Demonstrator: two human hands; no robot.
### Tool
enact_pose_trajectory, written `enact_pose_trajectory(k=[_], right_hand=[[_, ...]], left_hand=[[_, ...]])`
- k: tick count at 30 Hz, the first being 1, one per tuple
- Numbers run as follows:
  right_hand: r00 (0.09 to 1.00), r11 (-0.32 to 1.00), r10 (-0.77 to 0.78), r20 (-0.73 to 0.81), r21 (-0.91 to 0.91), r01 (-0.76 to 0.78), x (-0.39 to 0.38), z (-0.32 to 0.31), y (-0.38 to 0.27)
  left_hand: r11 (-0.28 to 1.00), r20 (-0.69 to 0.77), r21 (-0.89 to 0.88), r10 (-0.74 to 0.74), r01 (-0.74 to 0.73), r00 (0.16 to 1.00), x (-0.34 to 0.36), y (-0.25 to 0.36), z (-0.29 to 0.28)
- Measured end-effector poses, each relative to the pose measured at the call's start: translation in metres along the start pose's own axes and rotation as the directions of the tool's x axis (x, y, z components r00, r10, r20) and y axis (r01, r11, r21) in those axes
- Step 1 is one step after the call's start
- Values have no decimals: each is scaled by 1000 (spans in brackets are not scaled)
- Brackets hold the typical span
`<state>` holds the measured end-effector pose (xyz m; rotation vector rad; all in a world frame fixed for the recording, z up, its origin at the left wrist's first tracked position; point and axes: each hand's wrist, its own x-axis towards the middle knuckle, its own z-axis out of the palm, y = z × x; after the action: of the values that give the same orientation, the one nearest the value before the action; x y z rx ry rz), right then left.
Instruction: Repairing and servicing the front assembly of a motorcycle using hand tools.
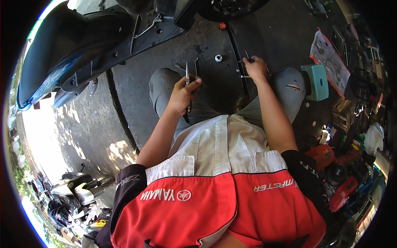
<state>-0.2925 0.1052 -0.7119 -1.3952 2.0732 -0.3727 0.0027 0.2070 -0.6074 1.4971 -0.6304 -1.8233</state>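
My left hand [184,94], raised over my left thigh, is closed around needle-nose pliers [187,75]. Their slim jaws point away from me and the dark handles stick out below the palm. At the floor groove in front of my right knee, my right hand [257,68] is closed on a thin dark tool [247,55]; the fingers hide most of it, so its kind is unclear. A silver metal piece [245,76] lies beside that hand across the groove. Between both hands, farther off, a round silver part [218,58] sits on the floor near a thin bent metal rod [196,64].
A dark scooter [95,45] fills the far left, with a silver lever [149,27] on its footboard. A red cap [222,26] lies far ahead. At my right stand a teal stool [316,82] and a red-edged sheet [331,58]; clutter and red tools [343,194] lie nearer.
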Motion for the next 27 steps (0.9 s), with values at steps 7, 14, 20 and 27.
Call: enact_pose_trajectory(k=[7, 14, 20, 27], right_hand=[[920, 980, 22, 392, -192, 59, -26, 18, 31], [812, 906, -33, 583, -326, 270, -32, 47, 37], [812, 888, -170, 558, -271, 372, -38, 49, 37], [562, 795, -105, 821, -271, 543, -49, 45, 19]], left_hand=[[998, -3, 42, -42, 42, 999, 34, -24, -1], [941, -124, 311, -101, 135, 987, 122, -96, 21], [811, -260, 545, -77, 212, 963, 165, -135, 33], [744, -367, 614, -26, 263, 930, 168, -151, 24]])
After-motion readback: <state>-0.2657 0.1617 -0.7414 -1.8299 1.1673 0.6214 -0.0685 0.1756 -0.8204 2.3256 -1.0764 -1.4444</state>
